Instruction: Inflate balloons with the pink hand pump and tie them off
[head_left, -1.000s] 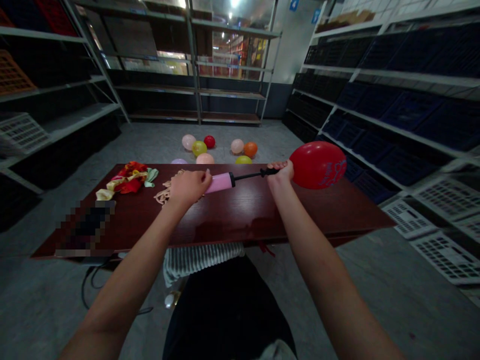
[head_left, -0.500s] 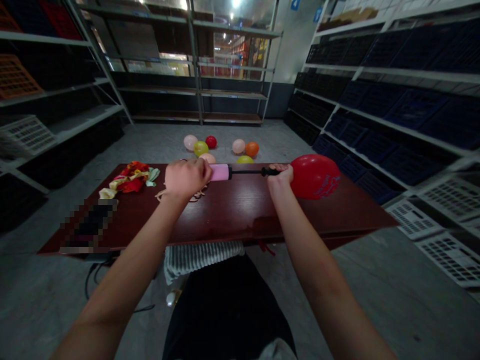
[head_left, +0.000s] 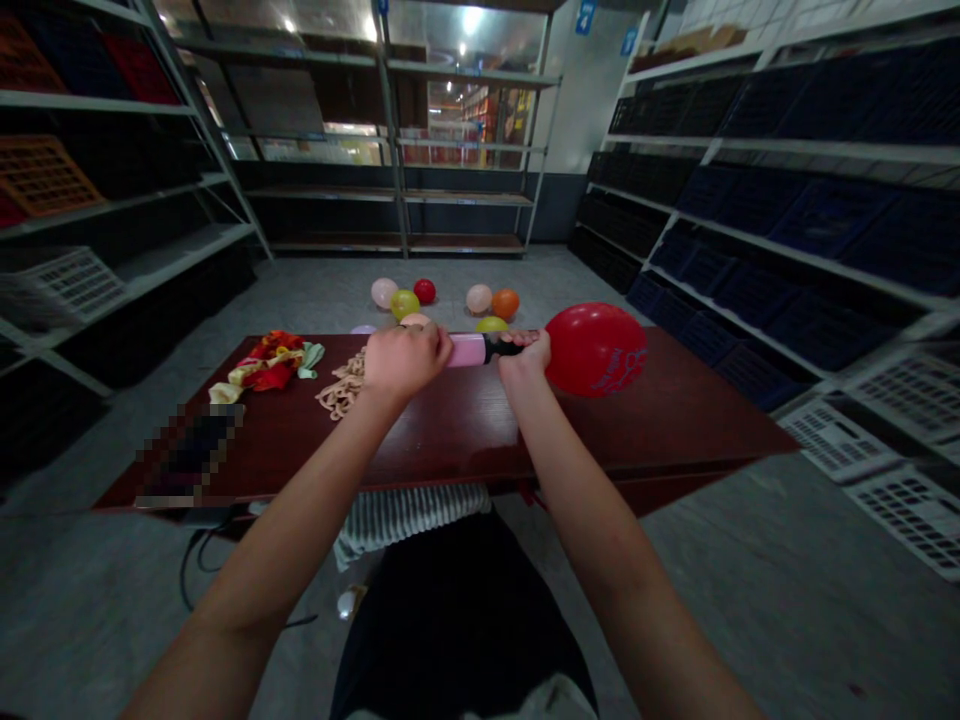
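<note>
Left hand [head_left: 405, 358] fingers wrapped round pink pump [head_left: 466, 350]; right hand [head_left: 525, 358] fingers gripping its black handle [head_left: 502, 347], red balloon [head_left: 596, 350] just beside. Pump held above desk [head_left: 457, 430]. Tan strands [head_left: 343, 388] near left hand, limp balloons [head_left: 271, 370] farther left, round balloons [head_left: 405, 304] on floor [head_left: 315, 290] beyond.

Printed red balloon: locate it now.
In the head view, right of centre, the printed red balloon is beside the right hand, over the table.
</note>
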